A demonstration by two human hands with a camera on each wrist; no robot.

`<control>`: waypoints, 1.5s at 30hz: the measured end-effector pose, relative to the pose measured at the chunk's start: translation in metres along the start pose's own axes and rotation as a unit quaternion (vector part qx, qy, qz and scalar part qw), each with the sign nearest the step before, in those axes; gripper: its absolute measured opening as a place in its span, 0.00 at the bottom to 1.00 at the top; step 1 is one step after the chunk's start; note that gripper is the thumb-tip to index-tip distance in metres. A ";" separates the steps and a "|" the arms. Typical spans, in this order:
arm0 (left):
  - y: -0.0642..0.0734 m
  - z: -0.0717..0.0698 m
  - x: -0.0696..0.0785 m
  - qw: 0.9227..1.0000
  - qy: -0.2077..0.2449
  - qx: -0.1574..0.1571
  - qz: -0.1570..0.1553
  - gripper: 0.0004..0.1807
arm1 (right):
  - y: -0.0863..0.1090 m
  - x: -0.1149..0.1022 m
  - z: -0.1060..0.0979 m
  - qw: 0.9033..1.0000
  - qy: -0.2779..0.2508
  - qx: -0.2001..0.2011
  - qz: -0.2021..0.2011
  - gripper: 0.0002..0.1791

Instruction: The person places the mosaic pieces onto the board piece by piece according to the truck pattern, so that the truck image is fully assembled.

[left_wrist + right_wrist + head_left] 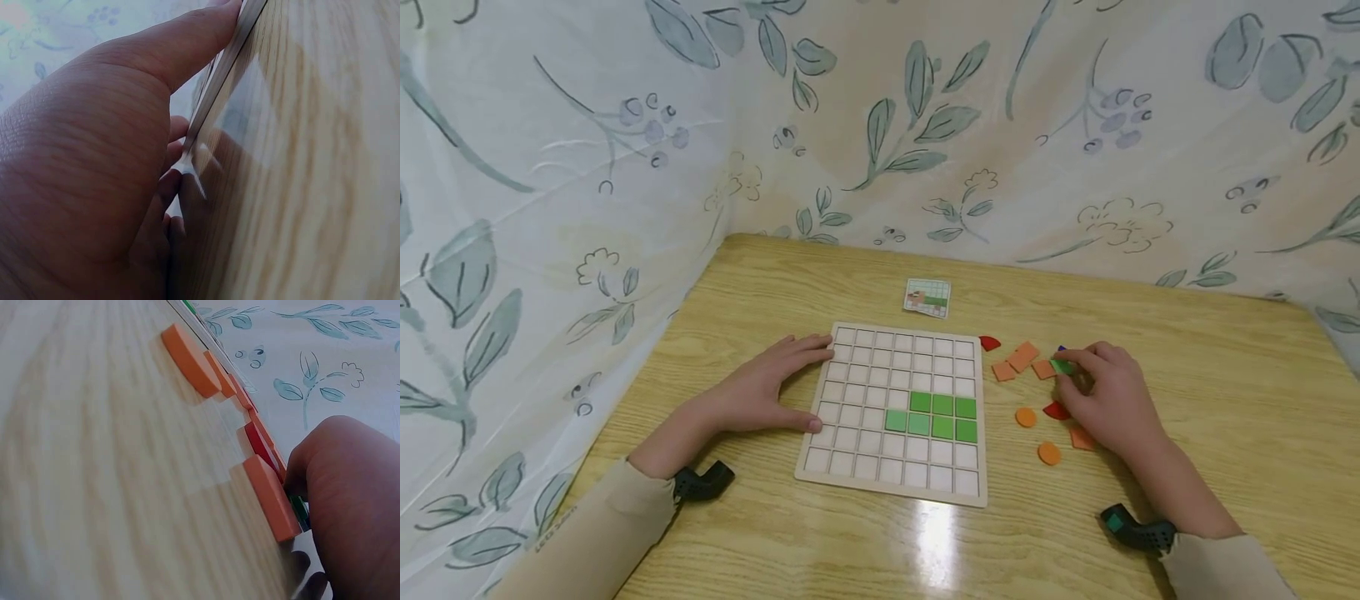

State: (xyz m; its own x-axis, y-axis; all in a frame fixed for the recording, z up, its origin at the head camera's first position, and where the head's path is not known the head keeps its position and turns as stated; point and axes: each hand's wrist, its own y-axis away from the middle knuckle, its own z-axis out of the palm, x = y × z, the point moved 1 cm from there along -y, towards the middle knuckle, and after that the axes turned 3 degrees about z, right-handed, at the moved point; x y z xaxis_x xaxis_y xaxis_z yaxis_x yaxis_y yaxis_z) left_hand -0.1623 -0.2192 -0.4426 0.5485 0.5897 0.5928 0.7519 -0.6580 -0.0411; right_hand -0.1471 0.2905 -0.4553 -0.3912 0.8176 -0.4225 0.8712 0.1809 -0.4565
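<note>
A pale wooden grid board lies on the table with several green square tiles and two lighter green tiles in its right-hand cells. My left hand is spread at the board's left edge, thumb and fingertips touching the rim. In the left wrist view, the thumb lies along the board's side. Right of the board, my right hand pinches a green tile between thumb and fingers, low among loose pieces. Most of that tile is hidden by the fingers in the right wrist view.
Around the right hand lie several orange squares, two orange discs, red curved pieces and a partly covered blue piece. A small picture card lies behind the board. Patterned cloth hangs along the table's back and left.
</note>
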 end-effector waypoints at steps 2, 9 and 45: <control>0.000 0.000 0.000 1.000 0.000 -0.001 -0.002 0.58 | 0.000 0.000 0.000 1.000 -0.001 -0.003 0.006 0.13; 0.000 -0.002 0.002 1.000 -0.001 -0.003 -0.002 0.59 | 0.001 0.001 0.000 0.999 0.005 -0.018 0.031 0.10; 0.001 0.005 -0.004 1.000 -0.010 0.004 0.004 0.59 | 0.001 -0.024 0.010 1.000 -0.018 0.008 -0.018 0.09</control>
State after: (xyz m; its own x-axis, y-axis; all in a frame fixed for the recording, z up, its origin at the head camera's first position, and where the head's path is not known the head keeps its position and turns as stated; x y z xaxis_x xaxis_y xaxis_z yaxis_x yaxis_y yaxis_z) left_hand -0.1619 -0.2198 -0.4490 0.5612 0.5936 0.5768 0.7503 -0.6591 -0.0518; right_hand -0.1401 0.2654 -0.4539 -0.4330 0.7904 -0.4332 0.8516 0.2013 -0.4840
